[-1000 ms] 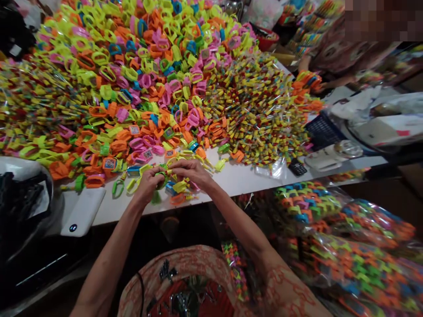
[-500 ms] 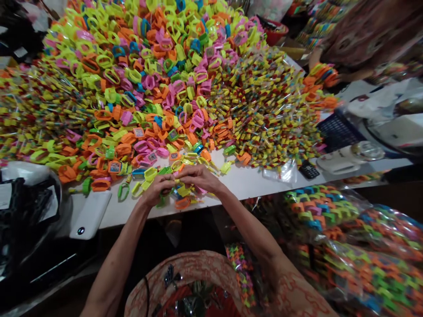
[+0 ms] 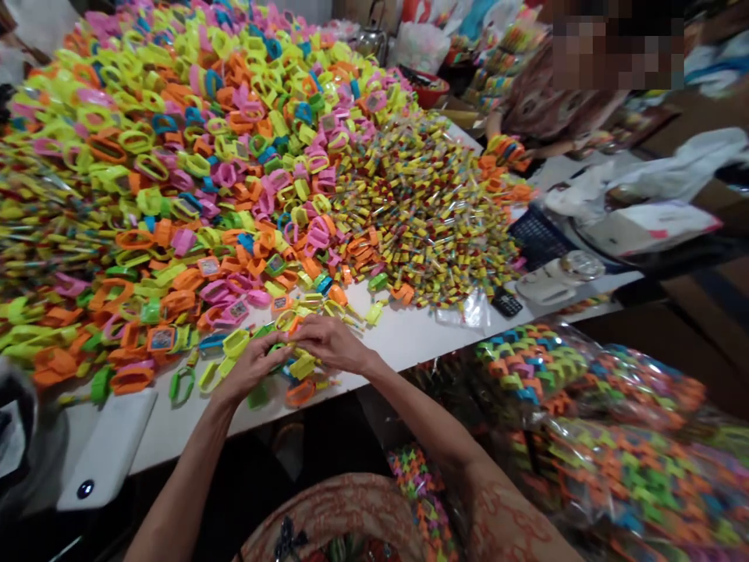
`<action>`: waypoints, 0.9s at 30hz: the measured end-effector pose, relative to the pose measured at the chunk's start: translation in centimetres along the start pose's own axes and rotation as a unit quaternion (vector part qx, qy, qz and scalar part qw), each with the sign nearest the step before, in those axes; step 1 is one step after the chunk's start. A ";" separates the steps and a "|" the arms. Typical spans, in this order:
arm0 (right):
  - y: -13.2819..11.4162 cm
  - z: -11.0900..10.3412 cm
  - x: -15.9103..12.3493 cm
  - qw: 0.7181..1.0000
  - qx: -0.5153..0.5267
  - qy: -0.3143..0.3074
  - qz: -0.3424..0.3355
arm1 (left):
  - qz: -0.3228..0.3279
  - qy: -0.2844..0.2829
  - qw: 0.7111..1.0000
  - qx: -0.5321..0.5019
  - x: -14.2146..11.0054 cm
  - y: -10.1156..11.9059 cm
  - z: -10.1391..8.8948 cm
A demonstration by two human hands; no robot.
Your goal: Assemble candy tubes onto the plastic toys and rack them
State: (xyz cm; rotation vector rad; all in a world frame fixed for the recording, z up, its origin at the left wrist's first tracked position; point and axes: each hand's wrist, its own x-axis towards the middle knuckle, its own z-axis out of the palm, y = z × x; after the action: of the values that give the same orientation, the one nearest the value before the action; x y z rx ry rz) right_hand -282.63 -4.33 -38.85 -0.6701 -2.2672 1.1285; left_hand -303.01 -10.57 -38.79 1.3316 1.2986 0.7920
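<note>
My left hand and my right hand meet at the front of the table, fingers pinched together. Between their fingertips shows a small orange bit of a plastic toy watch; the fingers hide most of it. Under and beside the hands lie loose toy watches, among them an orange one and a yellow one. A green toy watch rests to the left of my left hand. Just beyond the fingers a big heap of bright toy watches covers the table.
Small yellow-and-red packets are piled at right, and more at far left. A white power bank lies at the left edge. A dark calculator and a blue basket are right. Filled bags sit below. Another person works opposite.
The view has turned right and tilted up, so the table's contents appear shifted left and down. My hands stay together at nearly the same spot on the table.
</note>
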 end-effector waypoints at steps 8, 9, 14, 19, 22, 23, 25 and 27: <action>7.0 -6.6 1.8 0.940 -0.170 0.116 0.271 | 0.106 0.180 0.937 0.280 4.6 -1.1 -3.6; 7.5 -7.7 2.2 0.907 -0.265 0.089 0.314 | 0.078 0.222 0.914 0.330 4.7 -1.5 -4.5; 8.5 -9.4 3.7 0.826 -0.440 -0.039 0.351 | -0.125 0.239 0.794 0.544 3.8 -2.5 -7.1; 9.7 -8.1 3.1 0.831 -0.469 -0.048 0.295 | -0.113 0.281 0.794 0.527 4.0 -2.7 -6.4; 9.8 -8.1 2.0 0.855 -0.428 0.027 0.292 | -0.102 0.311 0.810 0.487 3.4 -2.4 -6.2; 9.6 -8.1 1.8 0.870 -0.388 0.078 0.295 | -0.099 0.318 0.814 0.475 3.1 -2.3 -6.3; 8.5 -7.9 1.6 0.900 -0.258 0.193 0.295 | -0.081 0.335 0.840 0.418 2.6 -2.3 -6.5; 6.9 -7.1 1.7 0.915 -0.058 0.278 0.287 | -0.040 0.357 0.898 0.255 2.4 -2.3 -6.3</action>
State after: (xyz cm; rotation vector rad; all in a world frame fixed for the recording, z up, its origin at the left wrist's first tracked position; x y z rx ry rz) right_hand -278.03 4.46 -40.41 -1.5580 -1.6878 0.8813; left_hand -309.15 -7.15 -40.14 1.4220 2.2512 0.9663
